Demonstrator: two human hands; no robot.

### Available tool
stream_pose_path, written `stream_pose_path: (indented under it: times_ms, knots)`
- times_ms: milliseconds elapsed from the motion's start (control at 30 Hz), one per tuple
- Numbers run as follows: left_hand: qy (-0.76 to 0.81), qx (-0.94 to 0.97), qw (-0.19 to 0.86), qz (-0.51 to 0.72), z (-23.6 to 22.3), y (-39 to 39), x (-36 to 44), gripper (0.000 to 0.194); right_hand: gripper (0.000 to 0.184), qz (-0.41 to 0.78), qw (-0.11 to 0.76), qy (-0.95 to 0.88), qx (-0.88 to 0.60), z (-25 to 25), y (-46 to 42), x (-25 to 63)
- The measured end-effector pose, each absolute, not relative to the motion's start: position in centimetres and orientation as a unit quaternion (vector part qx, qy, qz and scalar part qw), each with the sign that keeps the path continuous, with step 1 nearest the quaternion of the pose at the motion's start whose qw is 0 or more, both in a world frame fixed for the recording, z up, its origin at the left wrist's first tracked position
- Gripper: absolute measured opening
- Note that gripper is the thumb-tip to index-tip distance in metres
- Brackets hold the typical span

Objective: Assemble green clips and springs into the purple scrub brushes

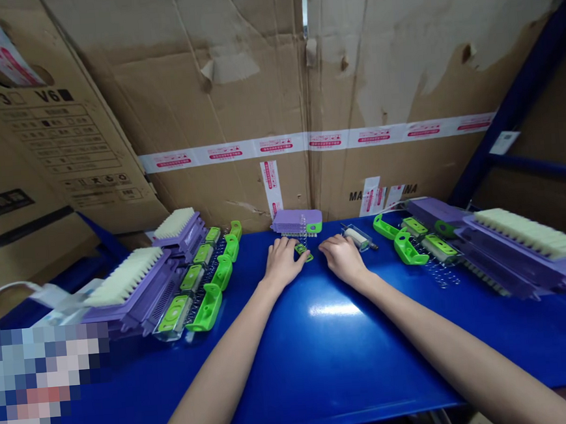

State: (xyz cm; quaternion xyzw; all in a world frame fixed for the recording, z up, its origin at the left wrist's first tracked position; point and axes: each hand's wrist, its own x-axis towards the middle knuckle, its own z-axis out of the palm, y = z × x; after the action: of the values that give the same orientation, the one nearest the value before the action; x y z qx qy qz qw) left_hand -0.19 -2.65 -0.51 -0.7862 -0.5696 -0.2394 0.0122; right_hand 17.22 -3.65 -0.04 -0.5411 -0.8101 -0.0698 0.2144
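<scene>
A person's bare hands reach toward the back edge of a blue tabletop [334, 365], apart from each other, with both forearms stretched in from the front edge. The left hand [283, 262], its fingers bent and its thumb set apart from them, is at a small green-topped piece [304, 252] near the middle of the back edge; whether it grips the piece cannot be told. The right hand [344, 257] is curled with its fingertips down, just beside a clear case [361, 238] with a pale block inside; its grip, too, cannot be told.

Behind the left hand, a purple brush [293, 221] lies bristles down near the middle of the back edge, a green fitting at its right end. Toward the tabletop's left edge, stacked purple brushes [127, 296] with pale bristles stand beside a row of green-topped blocks [176, 312], a line of springs and a row of bright green caps [207, 308]. Toward the right edge are more purple brushes [517, 265], two green caps [410, 249], green-topped blocks and loose springs [442, 272]. Cardboard [204, 81] sealed with red-printed white tape [224, 152] rises behind the back edge.
</scene>
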Motion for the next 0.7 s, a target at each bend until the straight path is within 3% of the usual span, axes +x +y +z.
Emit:
stream_pose_path:
  times_ms: [200,367,500,700]
  knots:
    - [-0.590,-0.757,0.005,-0.280,-0.3,-2.8,-0.1,0.038,0.028,-0.068,0.202,-0.804,-0.556,0.1,-3.6,17.5]
    - [-0.623,-0.686,-0.032,-0.374,-0.2,-2.4,-0.3,0.072,0.028,-0.067,0.196,-0.803,-0.558,0.0,-3.6,17.4]
    - [-0.620,-0.647,-0.124,-0.426,-0.4,-1.6,-0.9,0.096,0.028,-0.050,0.221,-0.793,-0.565,-0.1,-3.7,17.3]
    - [-0.583,-0.643,-0.201,-0.454,-1.2,-0.7,-1.8,0.104,0.033,-0.018,0.241,-0.794,-0.557,-0.3,-3.7,17.4]
